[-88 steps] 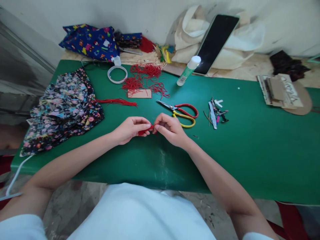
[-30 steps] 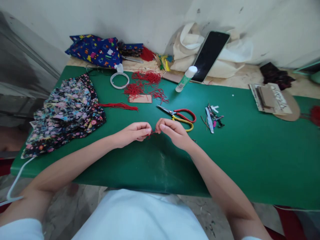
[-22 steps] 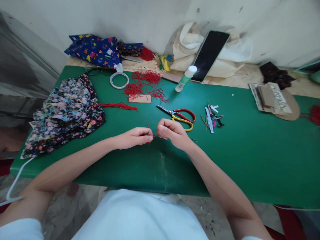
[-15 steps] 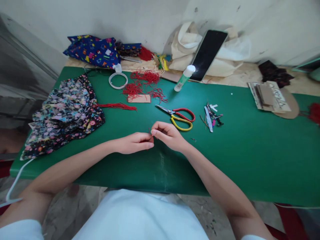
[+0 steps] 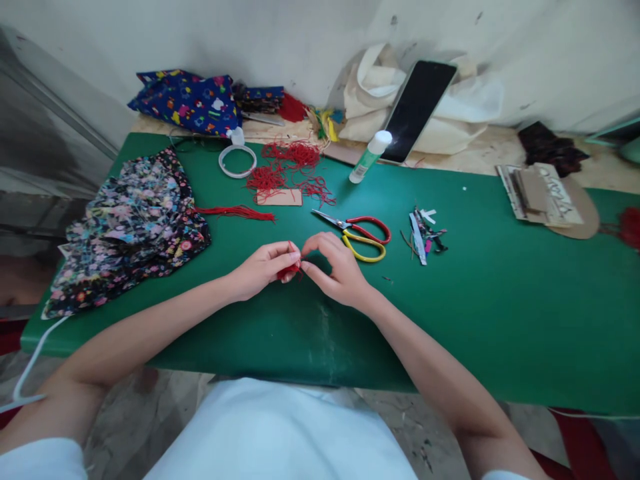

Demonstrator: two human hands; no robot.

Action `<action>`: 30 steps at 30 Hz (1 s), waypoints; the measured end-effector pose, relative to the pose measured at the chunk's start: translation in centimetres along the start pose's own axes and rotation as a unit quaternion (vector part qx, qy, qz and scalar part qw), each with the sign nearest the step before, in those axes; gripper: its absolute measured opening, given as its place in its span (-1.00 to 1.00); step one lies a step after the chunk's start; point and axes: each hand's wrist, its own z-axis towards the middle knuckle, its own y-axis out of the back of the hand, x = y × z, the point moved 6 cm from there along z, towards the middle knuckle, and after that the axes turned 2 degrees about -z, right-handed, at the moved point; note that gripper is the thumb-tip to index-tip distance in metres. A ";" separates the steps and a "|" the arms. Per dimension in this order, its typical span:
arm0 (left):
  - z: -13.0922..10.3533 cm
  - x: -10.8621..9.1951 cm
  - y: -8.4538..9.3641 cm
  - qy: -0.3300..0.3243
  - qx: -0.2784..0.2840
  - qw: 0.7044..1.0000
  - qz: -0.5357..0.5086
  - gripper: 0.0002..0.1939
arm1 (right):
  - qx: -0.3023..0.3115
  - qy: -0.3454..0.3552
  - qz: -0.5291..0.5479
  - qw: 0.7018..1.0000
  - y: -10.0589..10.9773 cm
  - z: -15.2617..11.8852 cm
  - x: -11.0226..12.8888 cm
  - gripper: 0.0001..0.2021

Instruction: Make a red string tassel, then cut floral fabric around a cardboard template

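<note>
Just left of the right hand's (image 5: 344, 272) bent fingertips, the small red thread bundle (image 5: 287, 271) sits pinched in the nearer left hand (image 5: 257, 272), long axis unclear; whether the right fingers grip a strand, I cannot tell.

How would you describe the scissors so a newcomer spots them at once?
On the green table, find the person's right hand. Just beyond it lie the scissors, blades pointing left. One handle loop is red, the other yellow, unlike the green, white-capped glue stick farther back.
</note>
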 end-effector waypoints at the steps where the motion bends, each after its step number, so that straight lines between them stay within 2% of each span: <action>1: 0.0 0.0 0.0 0.000 -0.003 1.000 -0.004 -0.59 | 0.008 -0.003 0.005 1.000 -0.2 0.0 -0.1 -0.93; 6: 0.1 -0.1 0.3 -0.006 -0.019 1.000 0.013 -0.58 | 0.030 -0.060 0.085 0.994 -0.8 -0.1 -1.0 -0.87; 9: 0.1 -0.1 0.6 -0.006 -0.030 0.999 0.031 -0.58 | 0.016 -0.109 0.141 0.984 -0.4 -0.1 -1.3 -0.84; 11: 0.1 -0.1 0.7 -0.003 -0.038 0.998 0.041 -0.57 | 0.008 -0.119 0.138 0.983 -0.2 -0.1 -1.1 -0.84; 14: 0.2 -0.1 0.8 0.004 -0.049 0.998 0.049 -0.56 | 0.010 -0.088 0.071 0.994 -0.1 -0.2 -0.3 -0.84; 18: 0.2 -0.2 0.9 0.010 -0.058 0.997 0.052 -0.54 | 0.022 0.009 -0.056 0.998 -0.6 -0.8 0.8 -0.83; 23: 0.2 -0.1 0.8 0.006 -0.054 0.997 0.058 -0.55 | 0.030 0.115 -0.236 0.964 -1.1 -1.4 1.7 -0.76; 26: 0.2 -0.1 0.9 0.007 -0.065 0.996 0.060 -0.54 | 0.036 0.120 -0.253 0.959 -0.8 -1.1 1.8 -0.75; 30: 0.2 -0.2 0.9 -0.001 -0.063 0.995 0.077 -0.56 | 0.081 0.101 -0.222 0.966 -0.5 -0.5 1.6 -0.77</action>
